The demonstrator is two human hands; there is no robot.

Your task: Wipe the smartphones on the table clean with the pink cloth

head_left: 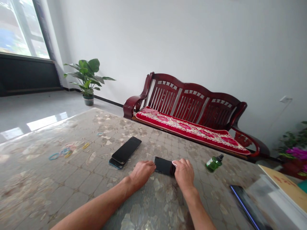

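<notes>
A dark smartphone (163, 166) lies sideways on the patterned tablecloth between my hands. With its fingers closed, my left hand (143, 173) grips the phone's left end. At the right end, my right hand (184, 174) is closed round a small white piece (175, 163), perhaps a wipe or pad, pressed against the screen. Only an edge of that piece shows, so its kind is unclear. To the left of my hands, a black phone (127, 150) rests on top of another phone (116, 164), which is mostly covered.
A green spray bottle (214, 163) stands to the right. Nearer me lie a blue-edged phone (249, 206) and a box (283, 195). Colored bands (64, 151) are scattered at left on the tablecloth (79, 182). Beyond the table are a wooden bench (189, 99) and a potted plant (88, 76).
</notes>
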